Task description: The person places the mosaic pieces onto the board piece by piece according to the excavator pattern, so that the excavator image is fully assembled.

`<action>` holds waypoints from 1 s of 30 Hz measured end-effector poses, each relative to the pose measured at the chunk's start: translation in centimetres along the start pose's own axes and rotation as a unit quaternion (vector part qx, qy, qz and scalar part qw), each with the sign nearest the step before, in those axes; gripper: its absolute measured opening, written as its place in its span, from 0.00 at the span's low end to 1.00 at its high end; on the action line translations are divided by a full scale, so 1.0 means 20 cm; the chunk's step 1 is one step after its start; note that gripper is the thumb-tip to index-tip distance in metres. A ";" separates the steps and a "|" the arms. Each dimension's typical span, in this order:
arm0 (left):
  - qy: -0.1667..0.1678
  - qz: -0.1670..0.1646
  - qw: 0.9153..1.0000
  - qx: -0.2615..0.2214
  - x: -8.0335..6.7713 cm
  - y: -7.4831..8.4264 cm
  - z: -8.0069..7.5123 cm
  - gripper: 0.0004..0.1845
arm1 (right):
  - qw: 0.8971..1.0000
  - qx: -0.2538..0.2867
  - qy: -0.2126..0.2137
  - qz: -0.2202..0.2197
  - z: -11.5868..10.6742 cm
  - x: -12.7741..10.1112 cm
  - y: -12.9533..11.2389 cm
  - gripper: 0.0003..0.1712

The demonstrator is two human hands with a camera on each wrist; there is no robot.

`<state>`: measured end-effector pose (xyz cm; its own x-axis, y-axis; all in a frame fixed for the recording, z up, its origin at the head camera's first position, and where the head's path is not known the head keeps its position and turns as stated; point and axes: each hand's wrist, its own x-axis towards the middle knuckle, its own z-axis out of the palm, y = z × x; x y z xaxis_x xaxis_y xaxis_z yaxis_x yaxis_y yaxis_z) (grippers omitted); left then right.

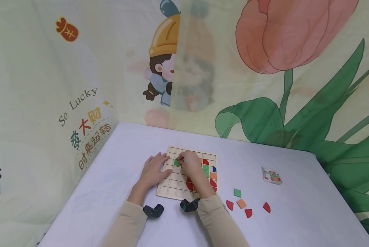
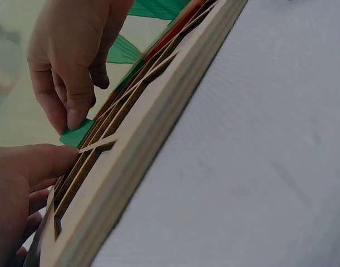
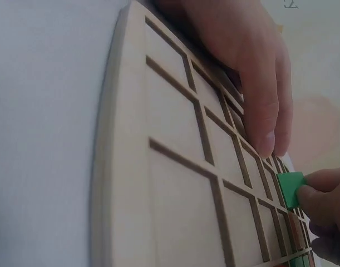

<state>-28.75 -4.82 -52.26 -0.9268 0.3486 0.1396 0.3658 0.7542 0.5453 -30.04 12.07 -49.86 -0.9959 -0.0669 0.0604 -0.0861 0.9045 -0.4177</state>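
Observation:
A wooden grid board point(image 1: 169, 190) lies on the table, partly filled with coloured pieces on its right side. My right hand point(image 1: 192, 166) reaches over it and pinches a green square tile point(image 3: 291, 189) between thumb and fingers. The tile is tilted close over the cells in the upper left part of the grid. My left hand point(image 1: 154, 172) rests along the board's left edge with its fingers extended. In the left wrist view, its fingertip is right beside the green tile point(image 2: 77, 133). Red pieces point(image 1: 189, 184) sit partly hidden by my right hand and forearm.
Right of the board lie a loose green square point(image 1: 237, 192), an orange square point(image 1: 241, 204) and several red quarter-circle pieces point(image 1: 248, 213). Farther right is a small pattern card point(image 1: 272, 175). A printed curtain point(image 1: 135, 113) hangs behind the white table point(image 1: 298, 199).

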 end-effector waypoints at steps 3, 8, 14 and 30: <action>-0.003 0.003 1.000 -0.002 0.00 0.00 -0.01 0.32 | 0.998 -0.057 0.013 -0.001 0.01 0.00 -0.02 0.03; -0.002 0.006 1.000 -0.005 0.00 -0.01 -0.02 0.32 | 0.991 -0.127 0.033 -0.014 0.01 0.00 -0.03 0.02; -0.008 0.002 1.000 0.000 0.00 0.00 -0.01 0.33 | 0.996 -0.084 0.013 -0.028 -0.08 -0.09 0.04 0.18; -0.009 0.003 1.000 0.004 0.02 -0.01 0.00 0.33 | 0.982 -0.037 -0.164 0.090 -0.47 -0.69 0.50 0.16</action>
<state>-29.13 -4.71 -52.34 -0.9230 0.3628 0.1279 0.3719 0.7566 0.5377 -16.92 25.99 -46.29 -0.9508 -0.0240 -0.3090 0.0828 0.9411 -0.3277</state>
